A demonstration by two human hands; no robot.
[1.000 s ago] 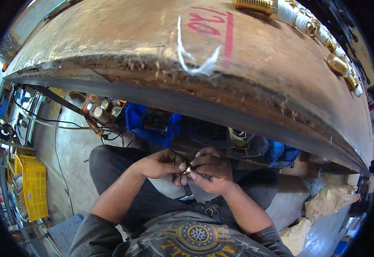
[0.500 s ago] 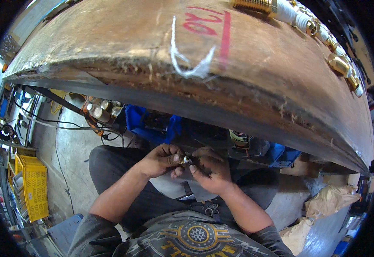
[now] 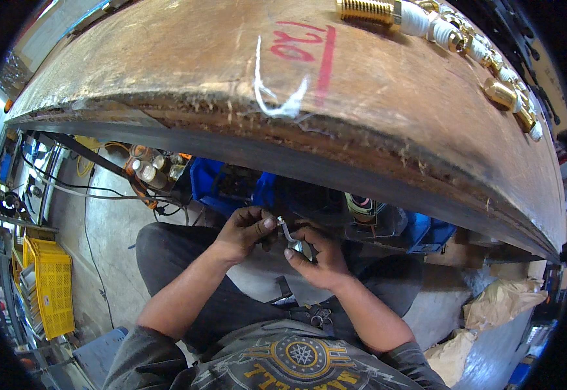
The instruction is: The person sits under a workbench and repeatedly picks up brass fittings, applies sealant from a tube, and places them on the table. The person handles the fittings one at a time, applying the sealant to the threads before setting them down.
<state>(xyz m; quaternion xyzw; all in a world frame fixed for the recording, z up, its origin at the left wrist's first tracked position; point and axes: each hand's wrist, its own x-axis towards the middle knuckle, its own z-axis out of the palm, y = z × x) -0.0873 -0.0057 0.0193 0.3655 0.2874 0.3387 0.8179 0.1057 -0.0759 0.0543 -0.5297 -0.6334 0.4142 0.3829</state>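
Above my lap, my left hand (image 3: 244,235) is closed, its thumb and fingers pinching a small shiny fitting (image 3: 280,220), most of it hidden by the fingers. From that piece a narrow pale strip of thread tape (image 3: 286,231) runs down to my right hand (image 3: 319,259). That hand is closed round a roll of the tape (image 3: 305,248), of which only a pale edge shows. On the wooden bench top, several brass fittings (image 3: 368,11) lie at the upper right, many with white tape wrapped round their threads (image 3: 415,19).
The worn bench edge (image 3: 283,123) crosses just beyond my hands. Under it stand blue bins (image 3: 207,183) and several bottles (image 3: 148,171). At the left is a yellow crate (image 3: 53,289), with cables (image 3: 98,266) on the floor. Brown paper (image 3: 501,304) lies at the right.
My hands have drawn slightly apart, and the pale strip between them now shows. My right hand has turned, baring the roll's edge. The view has shifted a little.
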